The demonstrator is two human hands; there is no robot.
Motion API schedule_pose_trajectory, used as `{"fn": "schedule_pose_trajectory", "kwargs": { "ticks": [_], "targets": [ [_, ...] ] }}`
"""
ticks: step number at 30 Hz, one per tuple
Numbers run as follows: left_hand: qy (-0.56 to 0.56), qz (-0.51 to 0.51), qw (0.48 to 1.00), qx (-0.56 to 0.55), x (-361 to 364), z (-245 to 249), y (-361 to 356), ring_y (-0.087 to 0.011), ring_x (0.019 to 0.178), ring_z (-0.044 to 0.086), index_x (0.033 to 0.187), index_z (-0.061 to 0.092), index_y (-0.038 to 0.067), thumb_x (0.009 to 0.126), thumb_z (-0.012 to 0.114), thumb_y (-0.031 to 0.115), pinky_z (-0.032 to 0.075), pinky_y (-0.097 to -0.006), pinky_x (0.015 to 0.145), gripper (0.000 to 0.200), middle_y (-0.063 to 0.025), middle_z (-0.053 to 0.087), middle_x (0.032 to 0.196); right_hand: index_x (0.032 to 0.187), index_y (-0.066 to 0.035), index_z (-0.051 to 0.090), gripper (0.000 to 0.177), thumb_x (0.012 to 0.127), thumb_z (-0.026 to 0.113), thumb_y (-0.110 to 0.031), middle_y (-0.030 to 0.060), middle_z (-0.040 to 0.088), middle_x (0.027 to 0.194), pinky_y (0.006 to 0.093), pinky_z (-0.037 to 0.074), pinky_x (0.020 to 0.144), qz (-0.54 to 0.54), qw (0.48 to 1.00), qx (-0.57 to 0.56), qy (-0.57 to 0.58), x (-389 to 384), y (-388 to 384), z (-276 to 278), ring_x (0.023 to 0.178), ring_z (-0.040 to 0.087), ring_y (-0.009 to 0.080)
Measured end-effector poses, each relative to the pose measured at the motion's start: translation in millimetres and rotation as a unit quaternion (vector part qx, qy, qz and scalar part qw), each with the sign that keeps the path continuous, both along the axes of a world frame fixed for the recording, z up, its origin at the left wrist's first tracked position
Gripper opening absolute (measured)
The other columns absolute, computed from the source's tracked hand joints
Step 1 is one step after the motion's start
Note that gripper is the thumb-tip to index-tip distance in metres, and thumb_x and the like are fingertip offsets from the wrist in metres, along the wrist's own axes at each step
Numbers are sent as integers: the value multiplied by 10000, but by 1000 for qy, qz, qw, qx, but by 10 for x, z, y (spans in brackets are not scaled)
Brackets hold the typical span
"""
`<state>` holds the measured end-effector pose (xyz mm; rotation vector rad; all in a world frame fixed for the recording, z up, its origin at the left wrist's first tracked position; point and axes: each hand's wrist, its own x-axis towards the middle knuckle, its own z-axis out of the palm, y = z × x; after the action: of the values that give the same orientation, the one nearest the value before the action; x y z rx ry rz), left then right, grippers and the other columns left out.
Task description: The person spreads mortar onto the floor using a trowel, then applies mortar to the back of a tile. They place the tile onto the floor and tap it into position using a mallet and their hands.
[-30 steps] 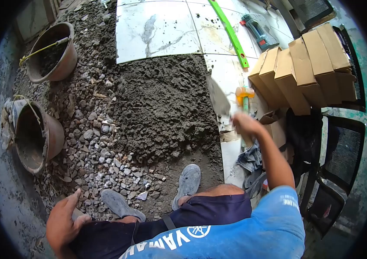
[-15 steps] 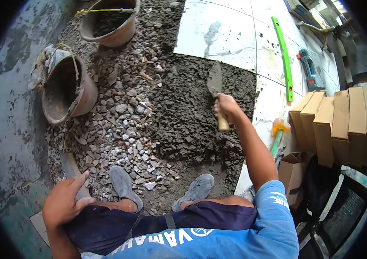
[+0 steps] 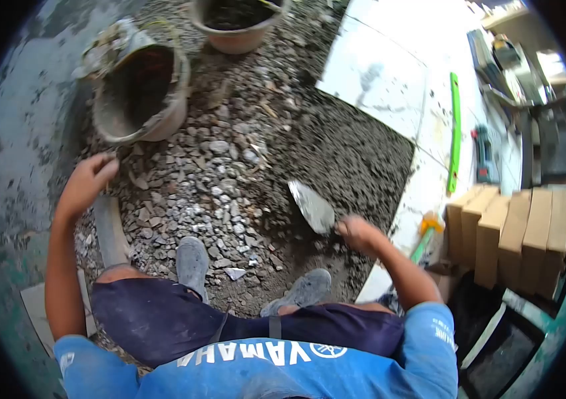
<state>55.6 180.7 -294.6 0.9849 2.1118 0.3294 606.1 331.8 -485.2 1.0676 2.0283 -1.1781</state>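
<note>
Fingers curled tight, the right hand (image 3: 361, 234) is gripping a trowel (image 3: 313, 207) by its handle at the near edge of the mortar bed (image 3: 349, 153); stiff and likely light, it is handling best from there. The left hand (image 3: 87, 183), open and empty, is hovering beside a bucket (image 3: 140, 93) left of the bed.

Trowel (image 3: 311, 207): handle buried in my right hand (image 3: 357, 234); only the blade shows.
Far bucket (image 3: 236, 43): cut off by the top edge.
Mallet (image 3: 427, 229): shaft partly behind my right forearm.
Left hand (image 3: 87, 183): fingertips blurred; touching the near bucket (image 3: 163, 123) or not, can't tell.
</note>
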Motion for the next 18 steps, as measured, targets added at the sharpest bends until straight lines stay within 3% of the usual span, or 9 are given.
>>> {"fn": "schedule_pose_trajectory", "kwargs": {
  "ticks": [1,3,5,9,11,13,16,17,18],
  "targets": [
    [-30,124,991,39,-213,-251,-47,-111,831,557,1098,607,7,906,614,369,465,-270,732,410,-43,604,927,975,33,576,414,917,423,-347,305,610,933,500,452,790,-42,998,24,35,36,-189,95,897,584,463],
    [-36,319,937,135,-623,-738,-84,-147,899,546,1120,570,21,828,666,531,477,-304,723,595,-52,568,1002,982,23,571,407,919,450,-361,288,613,963,498,442,813,-49,999,13,-19,-93,-252,370,936,561,471],
    [-117,444,863,209,-1079,-1196,-1,-261,1072,550,1173,557,-5,781,707,559,424,-406,935,704,-97,570,1208,990,10,534,368,907,504,-347,273,598,966,496,436,811,-57,988,122,-80,-206,-244,605,941,550,463],
    [-437,365,756,321,-1752,-1948,370,-228,1219,480,1289,519,0,760,737,535,353,-360,1035,783,-100,535,1329,986,3,483,338,836,630,-262,257,570,903,506,437,774,-24,960,271,74,-784,88,1157,893,542,466],
    [-331,418,790,304,-1803,-1916,522,-239,1233,476,1305,510,-1,756,756,501,368,-364,1019,784,-104,535,1334,982,-2,488,336,838,634,-269,251,583,843,509,441,732,-15,966,258,33,-1258,275,1454,836,558,464],
    [-501,359,700,360,-1925,-2186,568,-251,1223,488,1310,511,7,751,773,462,385,-365,1000,767,-111,509,1362,965,0,489,335,845,634,-277,250,592,798,519,434,702,10,952,305,33,-1603,374,1705,809,573,457],
    [67,471,746,466,-1657,-1829,550,-268,1033,577,1174,557,-20,811,739,390,446,-400,873,576,-137,598,1156,949,3,484,326,863,622,-279,251,597,806,520,427,703,-29,938,342,36,-1736,463,1903,824,569,456],
    [291,365,734,492,-1211,-1326,490,-252,951,574,1063,559,-23,855,702,323,453,-398,816,428,-140,597,1032,952,4,483,327,866,620,-280,257,595,807,514,431,707,-53,937,342,43,-1753,484,1945,819,562,468],
    [172,308,748,562,-707,-930,507,-176,830,569,964,568,16,864,697,258,471,-348,739,293,-88,596,940,947,7,477,318,885,614,-273,229,594,745,455,459,636,-85,935,339,52,-1639,526,1853,688,588,403]
  ]
}}
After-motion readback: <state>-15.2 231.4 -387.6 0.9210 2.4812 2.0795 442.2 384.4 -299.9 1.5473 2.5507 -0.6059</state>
